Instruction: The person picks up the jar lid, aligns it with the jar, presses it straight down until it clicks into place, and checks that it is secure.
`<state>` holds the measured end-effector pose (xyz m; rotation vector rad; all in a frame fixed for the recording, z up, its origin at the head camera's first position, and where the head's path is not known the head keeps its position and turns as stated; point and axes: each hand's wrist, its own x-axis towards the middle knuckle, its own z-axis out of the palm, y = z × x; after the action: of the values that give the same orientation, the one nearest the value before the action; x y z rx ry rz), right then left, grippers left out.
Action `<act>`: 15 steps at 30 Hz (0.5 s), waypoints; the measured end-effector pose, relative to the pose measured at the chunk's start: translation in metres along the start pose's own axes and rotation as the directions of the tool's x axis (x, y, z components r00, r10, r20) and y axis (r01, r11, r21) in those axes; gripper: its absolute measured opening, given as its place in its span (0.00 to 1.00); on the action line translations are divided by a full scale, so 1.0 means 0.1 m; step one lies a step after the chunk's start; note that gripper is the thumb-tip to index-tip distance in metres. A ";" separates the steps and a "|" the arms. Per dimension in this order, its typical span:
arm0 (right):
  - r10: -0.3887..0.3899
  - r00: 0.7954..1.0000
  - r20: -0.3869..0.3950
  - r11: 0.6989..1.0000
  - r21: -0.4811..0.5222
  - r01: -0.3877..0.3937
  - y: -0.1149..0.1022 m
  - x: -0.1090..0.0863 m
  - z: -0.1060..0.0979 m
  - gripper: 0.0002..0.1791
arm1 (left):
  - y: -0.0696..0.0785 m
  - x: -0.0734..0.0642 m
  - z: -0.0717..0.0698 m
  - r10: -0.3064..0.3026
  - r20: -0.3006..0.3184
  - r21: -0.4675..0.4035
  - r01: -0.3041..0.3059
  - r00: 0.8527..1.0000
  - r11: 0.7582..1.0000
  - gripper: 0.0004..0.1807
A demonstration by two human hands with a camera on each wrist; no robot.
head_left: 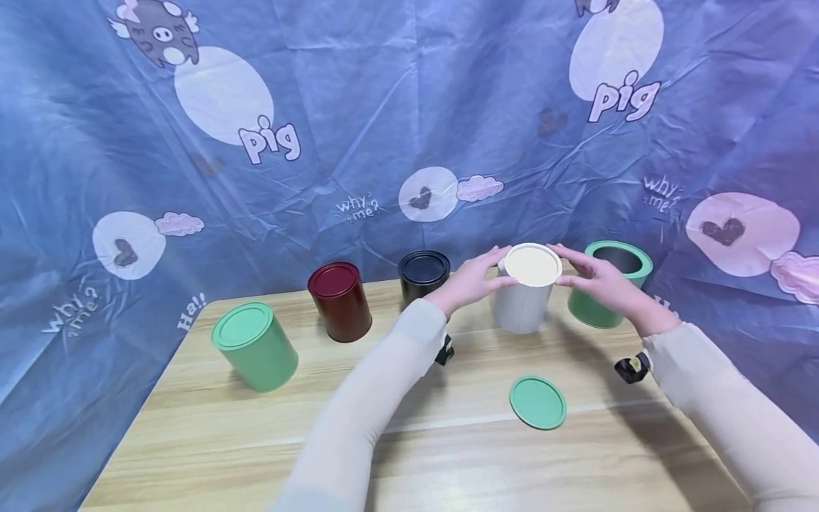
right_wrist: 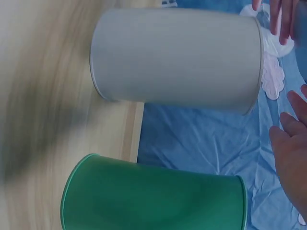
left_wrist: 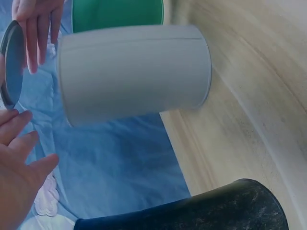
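Between my two hands a round white lid is held raised above the white can; a gap shows between them in the left wrist view. My left hand has its fingertips at the lid's left rim. On the opposite rim are the fingertips of my right hand, thumb toward me. The can stands upright on the wooden table, its mouth hidden under the lid in the head view. Behind my right hand stands an open green can, dark inside. Nearer me lies a flat green lid.
A black lidded can is partly covered by my left hand and sleeve. Farther left stand a dark red lidded can and a light green lidded can. A blue printed cloth hangs behind the table.
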<state>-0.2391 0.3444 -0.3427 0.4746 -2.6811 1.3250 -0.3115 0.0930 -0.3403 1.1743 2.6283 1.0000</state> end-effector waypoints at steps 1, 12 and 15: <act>0.011 1.000 0.010 1.000 0.003 -0.011 0.01 0.02 -0.02 0.34 | -0.01 0.03 0.00 -0.006 0.001 -0.002 0.006 1.000 1.000 0.38; 0.038 0.996 0.081 0.999 0.018 -0.039 0.19 0.22 -0.12 0.33 | -0.14 0.28 0.06 -0.080 0.019 -0.021 0.080 0.997 0.997 0.38; 0.050 0.994 0.099 0.998 0.025 -0.053 0.24 0.24 -0.12 0.34 | -0.14 0.31 0.07 -0.091 0.036 0.000 0.091 0.995 0.996 0.37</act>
<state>-0.2705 0.3623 -0.3476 0.4891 -2.7755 1.3890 -0.3398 0.1112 -0.3484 1.0513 2.6269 0.9551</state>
